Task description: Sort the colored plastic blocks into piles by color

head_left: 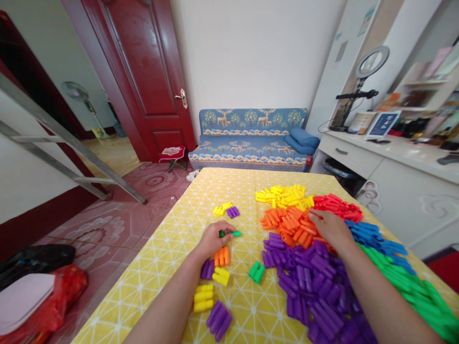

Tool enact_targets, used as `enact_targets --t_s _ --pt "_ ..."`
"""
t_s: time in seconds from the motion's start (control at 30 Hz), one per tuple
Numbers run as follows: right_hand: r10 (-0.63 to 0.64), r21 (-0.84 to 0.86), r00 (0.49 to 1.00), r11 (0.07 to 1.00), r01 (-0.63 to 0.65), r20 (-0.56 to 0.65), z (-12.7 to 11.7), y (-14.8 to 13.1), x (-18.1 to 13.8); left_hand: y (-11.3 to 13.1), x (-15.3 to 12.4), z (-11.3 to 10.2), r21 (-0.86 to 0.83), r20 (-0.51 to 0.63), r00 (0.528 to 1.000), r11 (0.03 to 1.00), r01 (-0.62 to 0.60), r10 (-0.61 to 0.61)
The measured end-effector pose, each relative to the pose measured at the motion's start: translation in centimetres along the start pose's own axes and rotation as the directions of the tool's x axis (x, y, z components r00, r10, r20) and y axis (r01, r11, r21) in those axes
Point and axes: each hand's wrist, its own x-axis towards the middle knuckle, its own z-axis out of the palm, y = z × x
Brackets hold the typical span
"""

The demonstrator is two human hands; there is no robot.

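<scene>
Tabletop (pixel 247 301) in yellow lies beneath both hands: the left hand (pixel 214 237) grasps a green piece (pixel 236 234); the right hand (pixel 332 230) is at the orange pile (pixel 292 223), its grip unclear.

"Can we see the green piece (pixel 237 234) whole?"
"No, our left hand (pixel 214 237) covers part."
"Our right hand (pixel 334 232)?"
"We can't tell what it pinches."
"The near edge of our table (pixel 263 306)?"
"Cut off, like the purple pile (pixel 319 282)."

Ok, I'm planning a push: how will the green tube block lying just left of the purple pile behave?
The green block looks stiff, given its straight outline. Its multi-tube shape lies flat, so sliding seems likelier than rolling.
</scene>
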Motion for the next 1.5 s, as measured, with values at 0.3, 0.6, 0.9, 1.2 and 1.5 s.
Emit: enact_targets --t_s 0.3,0.6,0.9,1.2,1.5 --pt "-0.289 0.351 0.947 0.909 0.225 0.142 -2.9 -10.6 -7.9 0.0 -0.1 -0.2 -0.047 0.007 1.000 0.999 -0.021 0.022" --pt "-0.391 0.078 0.775 0.909 0.409 0.496 0.4 -16.5 -14.4 -0.2 0.1 -0.7 -0.315 -0.116 0.992 0.949 0.012 -0.051" --pt "-0.319 0.278 0.878 0.934 0.226 0.357 2.4 -15.7 -13.6 0.0 0.1 -0.6 -0.291 -0.189 0.982 0.956 -0.032 -0.024" --pt "-0.428 0.152 0.849 0.904 0.400 0.310 1.3 -16.5 -14.8 0.3 0.1 -0.3 -0.257 -0.146 0.989 0.966 -0.038 0.000" --pt "-0.481 0.268 0.834 0.870 0.415 0.271 1.9 -16.3 -15.2 -0.2 0.1 -0.3 -0.190 -0.097 0.995 0.982 -0.017 -0.002"
